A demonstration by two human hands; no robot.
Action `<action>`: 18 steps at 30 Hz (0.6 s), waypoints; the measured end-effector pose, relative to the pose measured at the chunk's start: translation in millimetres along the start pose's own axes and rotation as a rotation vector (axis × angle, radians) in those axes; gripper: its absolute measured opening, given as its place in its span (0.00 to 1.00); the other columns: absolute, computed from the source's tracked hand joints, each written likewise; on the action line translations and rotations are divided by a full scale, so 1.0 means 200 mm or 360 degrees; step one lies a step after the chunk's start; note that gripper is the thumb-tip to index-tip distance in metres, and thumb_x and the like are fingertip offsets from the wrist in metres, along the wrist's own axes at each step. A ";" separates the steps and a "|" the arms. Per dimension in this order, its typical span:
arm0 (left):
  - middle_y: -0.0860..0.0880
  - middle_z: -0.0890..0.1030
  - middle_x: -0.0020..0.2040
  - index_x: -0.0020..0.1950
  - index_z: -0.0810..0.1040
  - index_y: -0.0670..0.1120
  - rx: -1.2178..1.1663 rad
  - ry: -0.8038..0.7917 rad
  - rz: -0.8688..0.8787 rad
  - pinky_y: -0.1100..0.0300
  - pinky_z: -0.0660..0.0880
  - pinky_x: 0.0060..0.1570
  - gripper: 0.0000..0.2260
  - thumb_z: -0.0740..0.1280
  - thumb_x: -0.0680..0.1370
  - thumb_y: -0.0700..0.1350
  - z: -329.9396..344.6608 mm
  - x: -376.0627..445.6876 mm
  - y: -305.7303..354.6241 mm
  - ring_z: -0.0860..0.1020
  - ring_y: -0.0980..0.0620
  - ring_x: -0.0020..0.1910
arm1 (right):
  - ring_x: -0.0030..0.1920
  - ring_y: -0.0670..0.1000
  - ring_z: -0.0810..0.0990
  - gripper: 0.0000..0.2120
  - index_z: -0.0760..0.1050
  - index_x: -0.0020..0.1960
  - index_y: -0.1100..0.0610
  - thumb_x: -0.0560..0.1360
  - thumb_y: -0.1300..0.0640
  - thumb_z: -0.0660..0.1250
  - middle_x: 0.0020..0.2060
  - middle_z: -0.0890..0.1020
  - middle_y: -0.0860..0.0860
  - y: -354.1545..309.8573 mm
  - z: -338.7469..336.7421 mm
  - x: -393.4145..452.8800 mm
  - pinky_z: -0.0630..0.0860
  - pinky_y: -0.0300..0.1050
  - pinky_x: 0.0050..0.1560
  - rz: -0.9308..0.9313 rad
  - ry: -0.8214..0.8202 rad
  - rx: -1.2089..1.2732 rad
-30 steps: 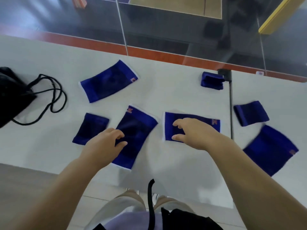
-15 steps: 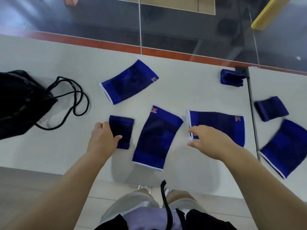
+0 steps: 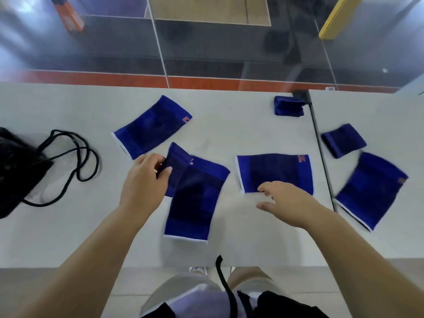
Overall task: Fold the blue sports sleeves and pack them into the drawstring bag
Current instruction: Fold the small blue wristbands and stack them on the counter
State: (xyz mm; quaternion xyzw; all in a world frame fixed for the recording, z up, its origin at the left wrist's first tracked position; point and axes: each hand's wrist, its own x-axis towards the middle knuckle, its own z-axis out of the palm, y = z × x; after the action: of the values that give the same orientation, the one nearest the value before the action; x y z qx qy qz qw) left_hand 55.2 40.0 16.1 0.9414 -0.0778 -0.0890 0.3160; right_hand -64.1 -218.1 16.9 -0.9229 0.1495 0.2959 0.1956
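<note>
Logging the scene as I see it through the head camera. White desk (image 3: 241, 125): far edge meets an orange floor strip, near edge runs above my legs; bare room lies between the drawstring bag and the sleeves, and along the near edge.

Left hand (image 3: 143, 183): fingers curled, pinching a small folded sleeve (image 3: 171, 164) that overlaps the upper left corner of the centre knee sleeve (image 3: 195, 198).

Right hand (image 3: 288, 201): fingers loosely spread, tips at the near edge of the right-centre sleeve (image 3: 274, 172), holding nothing that I can see.

Other blue sleeves: one flat, angled, behind the left hand (image 3: 152, 126); a folded bundle near the far edge (image 3: 289, 106); a small folded one far right (image 3: 343, 140); a large blurred one beside it (image 3: 371, 190).

Black drawstring bag (image 3: 17, 171): left edge, partly cut off, cords (image 3: 75, 154) looped on the desk.

Labels: small orange tags on several sleeves, unreadable. A dark seam (image 3: 321, 152) divides the desk at right.
</note>
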 end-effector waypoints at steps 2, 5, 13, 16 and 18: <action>0.50 0.75 0.51 0.56 0.75 0.45 -0.0008 -0.0035 0.0027 0.59 0.70 0.44 0.08 0.64 0.79 0.45 0.02 0.00 0.06 0.75 0.51 0.45 | 0.58 0.49 0.75 0.21 0.67 0.68 0.48 0.77 0.45 0.62 0.61 0.74 0.46 0.03 0.01 -0.01 0.74 0.46 0.57 -0.0004 -0.0027 0.0000; 0.51 0.76 0.50 0.55 0.75 0.47 -0.0026 -0.0125 0.0033 0.59 0.70 0.46 0.08 0.63 0.79 0.47 0.16 -0.01 0.21 0.75 0.52 0.45 | 0.59 0.49 0.75 0.22 0.66 0.69 0.48 0.77 0.44 0.62 0.63 0.74 0.46 0.19 -0.03 -0.03 0.73 0.47 0.59 0.0018 -0.0033 0.0011; 0.53 0.76 0.43 0.47 0.75 0.47 -0.0016 -0.0361 0.0172 0.56 0.74 0.42 0.04 0.64 0.78 0.47 0.54 0.00 0.66 0.75 0.52 0.41 | 0.55 0.49 0.78 0.20 0.69 0.66 0.49 0.76 0.45 0.64 0.58 0.78 0.48 0.72 -0.22 -0.01 0.77 0.49 0.55 0.0251 0.0085 0.0121; 0.52 0.77 0.41 0.45 0.75 0.47 -0.0050 -0.0406 0.0174 0.56 0.74 0.41 0.05 0.63 0.78 0.46 0.66 0.03 0.79 0.75 0.51 0.40 | 0.49 0.50 0.79 0.16 0.71 0.62 0.52 0.77 0.46 0.62 0.52 0.79 0.49 0.88 -0.30 0.06 0.78 0.51 0.51 0.0342 0.0217 0.0122; 0.50 0.78 0.42 0.46 0.76 0.46 -0.0073 -0.0422 0.0154 0.53 0.75 0.44 0.04 0.64 0.78 0.45 0.73 0.07 0.84 0.76 0.50 0.41 | 0.47 0.51 0.78 0.15 0.71 0.60 0.54 0.78 0.48 0.61 0.49 0.79 0.51 0.96 -0.34 0.13 0.78 0.51 0.47 0.0412 0.0320 0.0149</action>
State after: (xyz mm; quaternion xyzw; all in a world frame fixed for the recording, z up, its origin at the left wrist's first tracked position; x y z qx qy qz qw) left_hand 21.6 -179.1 2.3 0.9091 -0.1621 -0.1991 0.3282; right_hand -85.7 -421.8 0.8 -0.9108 0.2996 0.2174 0.1827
